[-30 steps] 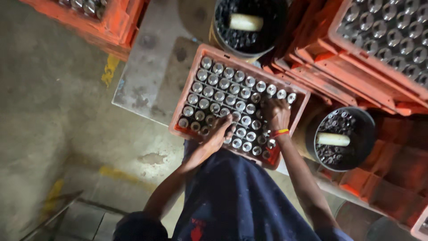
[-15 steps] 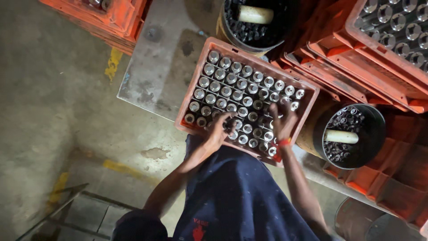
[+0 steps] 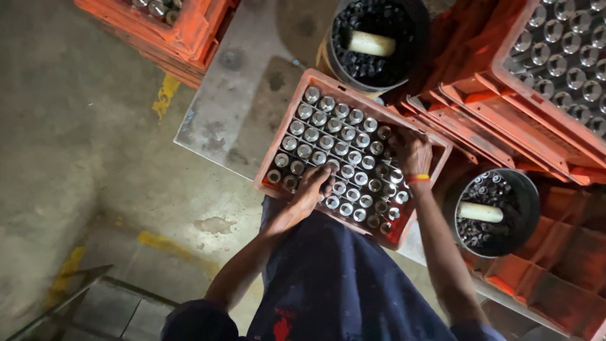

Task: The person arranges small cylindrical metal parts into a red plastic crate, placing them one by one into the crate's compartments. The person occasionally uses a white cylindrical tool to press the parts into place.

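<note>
Both hands had shifted: left hand (image 3: 314, 187) curled over metal cylinders (image 3: 341, 142), right hand (image 3: 409, 151) gripping some near the orange crate's (image 3: 287, 129) far edge.

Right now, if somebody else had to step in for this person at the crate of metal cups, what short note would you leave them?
Left hand: fingers bent down onto the shiny round metal cups in the near rows; whether it grips one cannot be told.
Right hand, orange band at the wrist: resting on the cups at the far right side.
The orange plastic grid crate sits on a grey metal table, most cells filled.
Two black round buckets of small metal parts stand nearby, each with a pale cylinder on top.
Left: a few cells look dark, perhaps empty.
</note>
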### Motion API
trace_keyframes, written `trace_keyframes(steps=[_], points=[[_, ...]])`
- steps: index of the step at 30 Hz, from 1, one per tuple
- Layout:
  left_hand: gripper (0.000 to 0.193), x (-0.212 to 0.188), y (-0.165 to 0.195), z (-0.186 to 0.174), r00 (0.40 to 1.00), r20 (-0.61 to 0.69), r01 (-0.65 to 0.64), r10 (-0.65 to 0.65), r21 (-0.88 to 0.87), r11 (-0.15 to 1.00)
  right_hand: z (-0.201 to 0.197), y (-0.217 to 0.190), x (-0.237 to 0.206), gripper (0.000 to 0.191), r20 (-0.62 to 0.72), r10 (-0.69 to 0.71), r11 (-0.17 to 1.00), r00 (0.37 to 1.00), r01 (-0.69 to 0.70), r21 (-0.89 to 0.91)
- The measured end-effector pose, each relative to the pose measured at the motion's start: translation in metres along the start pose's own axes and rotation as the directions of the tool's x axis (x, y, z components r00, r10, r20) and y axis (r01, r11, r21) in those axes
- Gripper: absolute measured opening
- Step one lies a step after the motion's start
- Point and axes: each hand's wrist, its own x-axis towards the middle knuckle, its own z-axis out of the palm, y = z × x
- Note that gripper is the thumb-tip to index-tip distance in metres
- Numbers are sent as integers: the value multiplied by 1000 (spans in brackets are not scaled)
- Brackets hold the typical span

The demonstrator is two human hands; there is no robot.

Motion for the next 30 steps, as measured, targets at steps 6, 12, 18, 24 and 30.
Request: trace_keyframes(steps=[6, 12, 18, 24, 30], points=[[36, -6, -7, 19, 996, 65, 52, -58, 98, 994, 13, -78, -90, 33, 454, 245, 557, 856, -508, 657], [41, -14, -17, 31, 967, -88, 249, -240, 106, 963, 17, -58, -114, 23, 301, 476, 503, 826, -537, 677], [78, -24, 12, 31, 952, 276, 238, -134, -388, 890, -13, 25, -58, 21, -99, 327, 898, 940, -277, 342], [92, -26, 28, 54, 951, 306, 207, -42, -530, 822, 17, 79, -43, 22, 11, -82, 963, 997, 82, -255], [97, -14, 26, 63, 936, 352, 215, 14, -602, 769, -4, 65, -23, 29, 44, -142, 966, 989, 148, -213]])
